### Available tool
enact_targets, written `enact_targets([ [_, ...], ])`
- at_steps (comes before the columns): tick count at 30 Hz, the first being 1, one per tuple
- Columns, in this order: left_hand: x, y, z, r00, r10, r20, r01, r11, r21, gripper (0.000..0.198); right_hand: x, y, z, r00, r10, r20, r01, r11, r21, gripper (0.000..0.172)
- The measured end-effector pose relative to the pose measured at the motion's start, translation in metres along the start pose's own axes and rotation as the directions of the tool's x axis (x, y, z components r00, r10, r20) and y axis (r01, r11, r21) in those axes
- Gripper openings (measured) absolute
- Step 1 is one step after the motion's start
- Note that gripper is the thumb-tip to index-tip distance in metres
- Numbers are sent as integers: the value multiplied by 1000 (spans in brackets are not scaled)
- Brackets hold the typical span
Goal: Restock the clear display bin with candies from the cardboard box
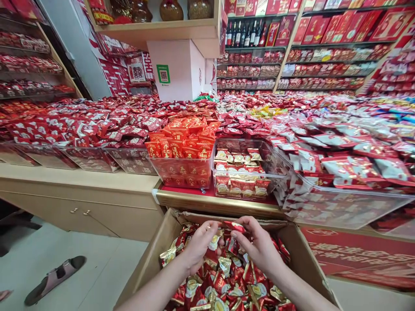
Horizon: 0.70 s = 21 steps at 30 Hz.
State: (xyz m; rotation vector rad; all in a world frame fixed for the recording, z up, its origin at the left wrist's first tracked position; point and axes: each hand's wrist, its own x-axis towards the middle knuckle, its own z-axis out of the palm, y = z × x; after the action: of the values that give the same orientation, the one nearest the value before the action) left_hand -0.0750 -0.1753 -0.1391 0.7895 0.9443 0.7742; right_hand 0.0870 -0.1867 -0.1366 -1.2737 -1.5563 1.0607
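Both my hands reach into an open cardboard box (pixel 152 259) filled with red and gold wrapped candies (pixel 227 280). My left hand (pixel 198 246) is curled with its fingers closed on a few of the wrapped candies. My right hand (pixel 256 244) is closed too, pinching a red wrapped candy (pixel 234 226) at its fingertips. The hands nearly touch above the pile. Just beyond the box, on the counter, stands a clear plastic bin (pixel 246 172) partly filled with the same sort of candies.
A clear bin of orange-red packets (pixel 183 149) stands to the left of it. Heaps of red sweets cover the long counter (pixel 81 181). Shelves of red boxes and bottles (pixel 246 32) line the back. A sandalled foot (pixel 53 278) rests on the floor at left.
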Motion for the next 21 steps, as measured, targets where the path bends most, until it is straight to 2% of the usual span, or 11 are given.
enact_targets([
  [3,0,0,0,1000,11,7,-11,999,48,42,-2,2,0,980,-194,45,200,953,-229,9],
  [6,2,-2,0,996,30,-81,-24,996,81,36,-5,3,1,962,-249,108,268,936,-226,12],
  [8,3,-3,0,987,55,-150,-44,996,76,33,-6,3,3,976,-193,96,203,974,-104,26],
  [10,4,-3,-2,977,82,-197,-71,996,62,30,-6,3,4,996,-50,72,42,993,110,39],
  [12,4,-3,-3,970,88,-227,-79,996,49,30,-4,4,5,989,112,98,-136,944,302,40],
  [14,4,-3,-4,969,77,-237,-73,997,25,29,-2,4,5,968,210,138,-249,881,404,38],
  [21,3,-6,-6,981,59,-185,-80,991,-107,23,3,5,4,949,252,188,-314,773,551,37],
])
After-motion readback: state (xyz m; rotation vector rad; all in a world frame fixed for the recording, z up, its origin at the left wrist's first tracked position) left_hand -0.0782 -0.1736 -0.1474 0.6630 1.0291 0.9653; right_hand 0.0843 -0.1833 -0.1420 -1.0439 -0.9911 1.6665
